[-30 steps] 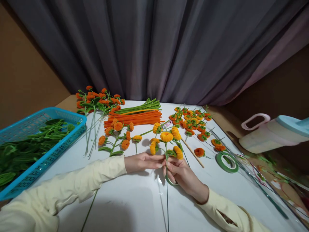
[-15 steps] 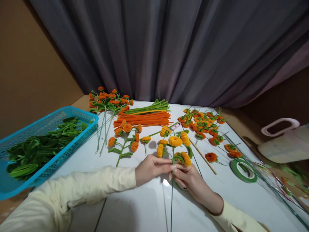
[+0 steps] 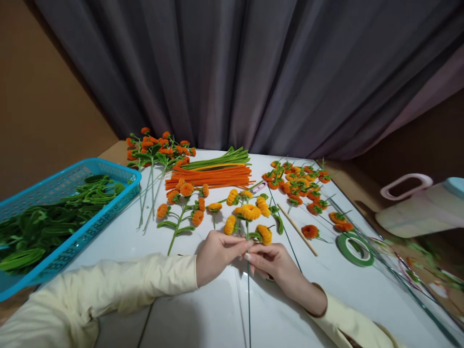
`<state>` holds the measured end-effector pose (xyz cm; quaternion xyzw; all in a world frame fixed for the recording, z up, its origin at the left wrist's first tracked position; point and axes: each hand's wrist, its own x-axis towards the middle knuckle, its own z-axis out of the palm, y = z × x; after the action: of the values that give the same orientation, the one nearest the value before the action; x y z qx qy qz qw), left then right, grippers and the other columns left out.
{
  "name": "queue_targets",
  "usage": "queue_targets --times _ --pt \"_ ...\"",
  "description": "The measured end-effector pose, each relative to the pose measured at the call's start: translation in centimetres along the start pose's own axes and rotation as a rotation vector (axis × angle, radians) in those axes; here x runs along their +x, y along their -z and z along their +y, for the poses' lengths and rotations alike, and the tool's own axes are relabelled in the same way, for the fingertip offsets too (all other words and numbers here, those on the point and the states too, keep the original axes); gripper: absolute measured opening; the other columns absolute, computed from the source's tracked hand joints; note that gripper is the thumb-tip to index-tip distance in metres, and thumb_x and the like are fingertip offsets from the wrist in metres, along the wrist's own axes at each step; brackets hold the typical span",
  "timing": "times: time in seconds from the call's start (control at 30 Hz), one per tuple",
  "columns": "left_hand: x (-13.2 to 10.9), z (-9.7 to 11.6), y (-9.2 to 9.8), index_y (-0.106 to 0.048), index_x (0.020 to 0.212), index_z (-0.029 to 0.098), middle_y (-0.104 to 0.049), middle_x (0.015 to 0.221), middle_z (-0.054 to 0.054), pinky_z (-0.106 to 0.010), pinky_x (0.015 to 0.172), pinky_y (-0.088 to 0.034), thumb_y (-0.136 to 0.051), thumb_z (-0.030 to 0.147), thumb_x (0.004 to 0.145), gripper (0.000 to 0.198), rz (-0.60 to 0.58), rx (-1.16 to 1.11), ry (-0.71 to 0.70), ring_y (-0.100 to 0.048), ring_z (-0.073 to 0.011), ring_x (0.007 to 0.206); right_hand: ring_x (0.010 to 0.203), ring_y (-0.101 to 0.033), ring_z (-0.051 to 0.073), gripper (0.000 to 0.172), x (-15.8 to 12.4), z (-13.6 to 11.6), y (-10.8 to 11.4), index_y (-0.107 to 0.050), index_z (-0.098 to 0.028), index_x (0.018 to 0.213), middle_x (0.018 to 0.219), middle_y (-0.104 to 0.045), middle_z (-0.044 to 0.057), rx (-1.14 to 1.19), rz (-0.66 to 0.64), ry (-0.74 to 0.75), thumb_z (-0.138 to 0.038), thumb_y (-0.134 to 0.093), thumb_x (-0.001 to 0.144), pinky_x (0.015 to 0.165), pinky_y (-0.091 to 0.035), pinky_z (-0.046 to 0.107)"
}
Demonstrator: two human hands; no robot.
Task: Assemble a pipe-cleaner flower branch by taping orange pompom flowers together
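Observation:
Between both hands stands an upright spray of yellow pipe-cleaner flowers [image 3: 250, 211] on a thin green wire stem [image 3: 249, 299]. My left hand [image 3: 219, 252] pinches the stem just below the blooms, thumb against fingers. On the other side, my right hand [image 3: 277, 263] has its thumb and forefinger closed on the same stem, its fingertips meeting the left ones. Behind my left hand lies a finished-looking orange flower stem [image 3: 178, 223] with green leaves. A single yellow flower head [image 3: 214, 207] rests beside it. What lies under my right hand is mostly hidden.
A blue basket [image 3: 136, 181] of green leaves is at left. Orange pipe cleaners [image 3: 208, 178] and green ones [image 3: 228, 158] lie at the back. Loose flower heads [image 3: 300, 181], a wooden stick [image 3: 297, 231], green tape [image 3: 355, 249] and a pitcher [image 3: 420, 210] are at right.
The view has turned slightly, so everything sits further left or right of its former place. The flower spray has rotated a little in the fingers; both hands still pinch the stem.

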<state>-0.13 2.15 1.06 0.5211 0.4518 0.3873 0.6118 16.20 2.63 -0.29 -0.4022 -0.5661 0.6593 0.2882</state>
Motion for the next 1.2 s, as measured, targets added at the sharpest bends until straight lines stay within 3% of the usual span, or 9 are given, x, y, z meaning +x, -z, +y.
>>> queue_targets --times 0.13,0.3,0.37,0.8,0.97,1.1,1.2 --pt "0.2 -1.0 -0.2 -0.071 0.071 0.012 -0.064 0.064 -0.002 -0.023 0.064 -0.041 -0.059 0.037 0.076 0.028 -0.009 0.002 -0.06 -0.053 -0.0151 0.067 0.04 -0.031 0.005 0.033 -0.1 0.0 0.0 -0.065 -0.013 0.065 0.047 -0.049 -0.003 -0.005 0.017 0.016 -0.044 -0.063 0.074 0.04 -0.021 0.021" --pt "0.5 -1.6 -0.4 -0.066 0.059 0.011 -0.064 0.061 -0.005 -0.026 0.068 -0.045 -0.049 0.042 0.083 0.043 -0.187 -0.057 -0.049 -0.058 -0.0164 0.065 0.039 -0.029 0.006 0.039 -0.3 0.1 0.1 -0.061 -0.013 0.055 0.041 -0.037 -0.005 -0.023 0.029 0.04 -0.046 -0.062 0.075 0.04 -0.019 0.022" --pt "0.5 -1.6 -0.3 -0.065 0.058 0.011 -0.065 0.062 -0.006 -0.027 0.069 -0.046 -0.048 0.043 0.083 0.045 -0.207 -0.045 -0.051 -0.059 -0.0175 0.066 0.039 -0.029 0.006 0.038 -0.3 0.2 0.0 -0.062 -0.013 0.056 0.041 -0.038 -0.005 -0.029 0.018 0.048 -0.046 -0.061 0.076 0.04 -0.019 0.022" --pt "0.0 -1.3 -0.1 -0.07 0.059 0.013 -0.067 0.057 -0.005 -0.026 0.064 -0.046 -0.046 0.045 0.083 0.047 -0.064 0.145 -0.09 -0.057 -0.0169 0.059 0.038 -0.033 0.005 0.032 0.0 0.0 -0.2 -0.064 -0.014 0.061 0.042 -0.05 -0.003 -0.003 -0.005 0.014 -0.041 -0.062 0.077 0.04 -0.022 0.021" --pt "0.3 -1.5 0.0 -0.067 0.058 0.013 -0.061 0.052 -0.003 -0.023 0.056 -0.039 -0.044 0.039 0.085 0.044 0.011 0.272 -0.177 -0.048 -0.0128 0.052 0.044 -0.046 0.009 0.027 0.0 -0.2 -0.3 -0.067 -0.014 0.078 0.05 -0.058 -0.001 0.09 0.041 -0.014 -0.041 -0.067 0.073 0.044 -0.034 0.021" --pt "0.6 -2.0 0.3 -0.062 0.053 0.011 -0.041 0.044 0.003 -0.022 0.047 -0.028 -0.046 0.037 0.083 0.043 0.129 0.399 -0.215 -0.034 -0.0091 0.048 0.061 -0.059 0.015 0.03 -0.1 -0.3 -0.3 -0.068 -0.014 0.088 0.062 -0.065 0.003 0.177 0.145 -0.033 -0.039 -0.069 0.071 0.06 -0.045 0.027" --pt "0.8 -2.2 0.5 -0.065 0.057 0.011 -0.037 0.046 0.004 -0.021 0.046 -0.026 -0.046 0.037 0.083 0.041 0.148 0.448 -0.229 -0.031 -0.0082 0.048 0.07 -0.062 0.019 0.028 -0.3 -0.2 -0.2 -0.07 -0.015 0.086 0.07 -0.067 0.005 0.201 0.283 -0.02 -0.037 -0.071 0.069 0.067 -0.047 0.03"
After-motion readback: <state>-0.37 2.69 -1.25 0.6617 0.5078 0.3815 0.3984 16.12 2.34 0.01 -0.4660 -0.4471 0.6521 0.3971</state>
